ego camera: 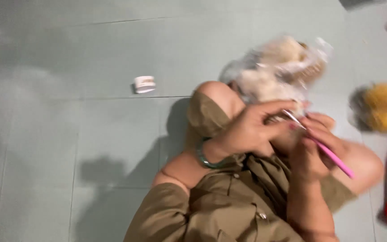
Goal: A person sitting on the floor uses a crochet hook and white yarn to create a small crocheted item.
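pink-handled crochet hook (323, 150): pinched in right hand (314, 143), metal tip at left hand (251, 130) fingers, hands touching above the lap. work blurred; left grip unclear. advise short, steady strokes.

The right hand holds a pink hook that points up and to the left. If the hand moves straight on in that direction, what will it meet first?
Most likely the left hand: the pink hook in the right hand already has its metal tip at the left fingers. Beyond them lies the clear bag of pale yarn. The blur leaves depth uncertain.
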